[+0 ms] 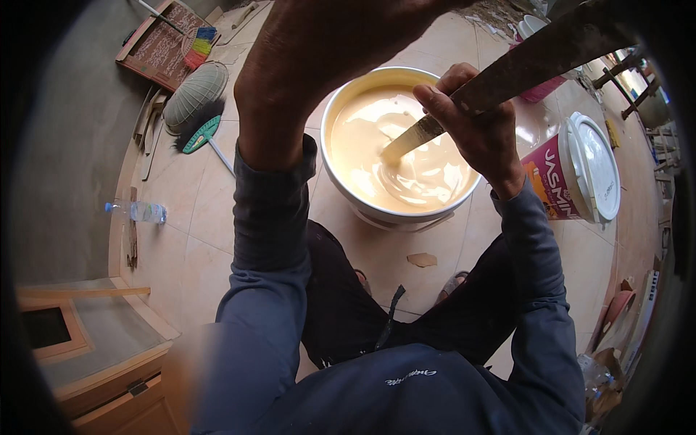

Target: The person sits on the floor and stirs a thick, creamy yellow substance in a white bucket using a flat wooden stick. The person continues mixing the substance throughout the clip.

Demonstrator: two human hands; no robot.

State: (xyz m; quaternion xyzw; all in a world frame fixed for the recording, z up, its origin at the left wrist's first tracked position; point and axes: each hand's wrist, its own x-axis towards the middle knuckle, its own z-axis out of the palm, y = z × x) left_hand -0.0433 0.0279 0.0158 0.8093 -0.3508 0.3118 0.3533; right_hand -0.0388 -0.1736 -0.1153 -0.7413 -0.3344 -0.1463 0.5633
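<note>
A white bucket (330, 163) of creamy beige paint (355, 145) stands on the floor in front of me. A long flat stirring stick (533, 69) slants from the upper right down into the paint, its lower end coated and sunk in it. My right hand (482, 119) is wrapped around the stick above the bucket's right rim. Close to the camera, my left hand (333, 43) is raised at the top of the view, above the bucket's left side. The upper edge cuts off its fingers, so whether they touch anything is hidden. Swirls mark the paint around the stick.
To the right lies or leans a purple-and-white lidded bucket (562, 174). On the left are a green broom (203, 135), a domed grey basin (196, 98), a colourful brush (198, 47) and a plastic bottle (147, 212). Wooden furniture (109, 377) occupies the lower left.
</note>
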